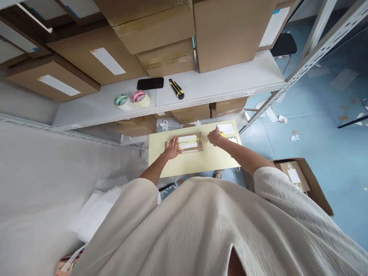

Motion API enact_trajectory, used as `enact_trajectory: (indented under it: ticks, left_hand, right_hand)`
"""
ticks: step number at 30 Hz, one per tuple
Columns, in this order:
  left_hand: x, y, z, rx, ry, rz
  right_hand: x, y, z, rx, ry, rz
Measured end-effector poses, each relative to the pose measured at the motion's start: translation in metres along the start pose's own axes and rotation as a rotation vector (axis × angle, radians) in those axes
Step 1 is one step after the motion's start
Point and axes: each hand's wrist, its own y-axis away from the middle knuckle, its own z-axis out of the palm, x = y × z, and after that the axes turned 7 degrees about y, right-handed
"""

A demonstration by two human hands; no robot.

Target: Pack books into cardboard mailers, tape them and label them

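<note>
A small flat cardboard box point(200, 142) with white labels and clear tape lies on a pale yellow tabletop point(184, 165). My left hand point(171, 148) rests on the left end of the box, its fingers stretched out over the cardboard. To the right of the box, apart from it, my right hand point(214, 137) is closed in a fist above the tabletop. Something yellow point(223, 134) shows beside that fist; its kind is hidden by the hand. A phone with a lit screen point(232, 140) lies partly behind my right forearm, and white labels point(225, 128) are at the back right.
A shelf point(212, 85) behind the table bears large cardboard boxes point(161, 34), a black phone point(150, 83), a yellow-black utility knife point(176, 89) and two tape rolls point(140, 98). At right are a metal shelf post point(293, 78) and an open carton point(317, 188) on the floor.
</note>
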Motion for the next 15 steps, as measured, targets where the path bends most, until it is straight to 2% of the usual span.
enact_trajectory:
  ticks: [3, 11, 15]
  left_hand:
    - [0.000, 0.000, 0.001, 0.011, 0.011, -0.004]
    - [0.003, -0.001, 0.003, 0.016, 0.062, 0.003]
    - [0.005, 0.000, 0.005, 0.034, 0.073, 0.005]
  right_hand:
    - [-0.001, 0.009, 0.014, -0.115, -0.008, 0.069]
    - [0.009, 0.029, 0.057, -0.054, -0.217, 0.362]
    - [0.000, 0.041, 0.072, 0.018, -0.220, 0.401]
